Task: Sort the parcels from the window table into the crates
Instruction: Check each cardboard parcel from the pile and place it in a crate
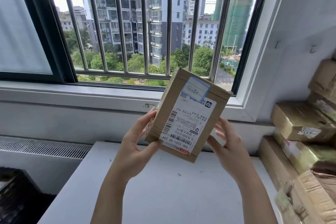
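A small brown cardboard parcel (198,125) with a white shipping label and a blue-edged sticker is held up in front of the window, label facing me and upside down. My left hand (138,140) grips its left edge, thumb at the lower corner and fingers behind. My right hand (225,140) is at the parcel's right edge with fingers spread and lightly bent; contact looks slight. Below them lies the white window table (163,196).
A stack of brown parcels (305,143) wrapped in tape fills the right side of the table against the wall. A dark crate-like object (20,196) sits low at the left. A radiator grille (41,148) and barred window (145,23) lie ahead.
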`<act>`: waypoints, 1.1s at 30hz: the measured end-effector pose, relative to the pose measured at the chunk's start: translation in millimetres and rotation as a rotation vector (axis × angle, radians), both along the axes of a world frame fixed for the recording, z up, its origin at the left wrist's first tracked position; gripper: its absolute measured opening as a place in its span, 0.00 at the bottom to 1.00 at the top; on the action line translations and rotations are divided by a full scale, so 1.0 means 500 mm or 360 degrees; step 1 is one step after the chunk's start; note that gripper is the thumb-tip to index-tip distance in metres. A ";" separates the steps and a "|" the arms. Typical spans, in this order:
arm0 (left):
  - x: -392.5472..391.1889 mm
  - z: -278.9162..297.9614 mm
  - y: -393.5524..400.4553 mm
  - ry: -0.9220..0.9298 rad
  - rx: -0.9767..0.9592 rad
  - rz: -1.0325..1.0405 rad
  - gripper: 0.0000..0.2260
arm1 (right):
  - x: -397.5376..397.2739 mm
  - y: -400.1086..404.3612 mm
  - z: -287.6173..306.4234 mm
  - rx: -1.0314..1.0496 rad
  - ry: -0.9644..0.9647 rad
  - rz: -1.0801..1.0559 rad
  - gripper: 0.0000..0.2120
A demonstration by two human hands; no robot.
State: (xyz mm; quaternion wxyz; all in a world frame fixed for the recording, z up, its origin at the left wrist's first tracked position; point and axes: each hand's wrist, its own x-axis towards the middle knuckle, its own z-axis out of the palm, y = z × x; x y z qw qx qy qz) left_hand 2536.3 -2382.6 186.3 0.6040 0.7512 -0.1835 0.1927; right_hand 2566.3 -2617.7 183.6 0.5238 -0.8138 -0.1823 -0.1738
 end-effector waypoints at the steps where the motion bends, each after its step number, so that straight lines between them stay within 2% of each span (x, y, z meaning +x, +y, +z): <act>1: -0.003 -0.004 0.002 0.0019 0.0019 0.0022 0.28 | -0.001 0.006 0.001 -0.0013 0.0024 0.0046 0.25; 4: -0.018 -0.022 0.011 0.0081 0.0080 0.0184 0.29 | -0.006 0.033 0.003 -0.0039 0.0125 0.0290 0.29; 7: -0.047 -0.039 0.033 0.0107 0.0161 0.0499 0.31 | -0.010 0.081 -0.004 -0.0024 0.0191 0.0532 0.32; 11: -0.112 -0.055 0.087 0.0110 0.0333 0.0948 0.34 | -0.010 0.192 -0.028 0.0032 0.0197 0.0786 0.24; 15: -0.195 -0.084 0.203 0.0197 0.0363 0.1194 0.35 | -0.038 0.345 -0.049 0.0051 0.0161 0.0962 0.21; 20: -0.302 -0.093 0.375 0.0269 0.0353 0.1432 0.36 | -0.103 0.552 -0.061 -0.0018 0.0154 0.1168 0.26; 25: -0.407 -0.104 0.589 0.0274 0.0403 0.1521 0.33 | -0.190 0.791 -0.072 -0.0006 0.0164 0.1254 0.27; 26: -0.440 -0.108 0.657 0.0268 0.0425 0.1540 0.33 | -0.217 0.867 -0.077 0.0005 0.0172 0.1269 0.27; 33: -0.513 -0.113 0.933 0.0403 0.0755 0.1681 0.32 | -0.296 1.122 -0.086 -0.0137 0.0238 0.1235 0.31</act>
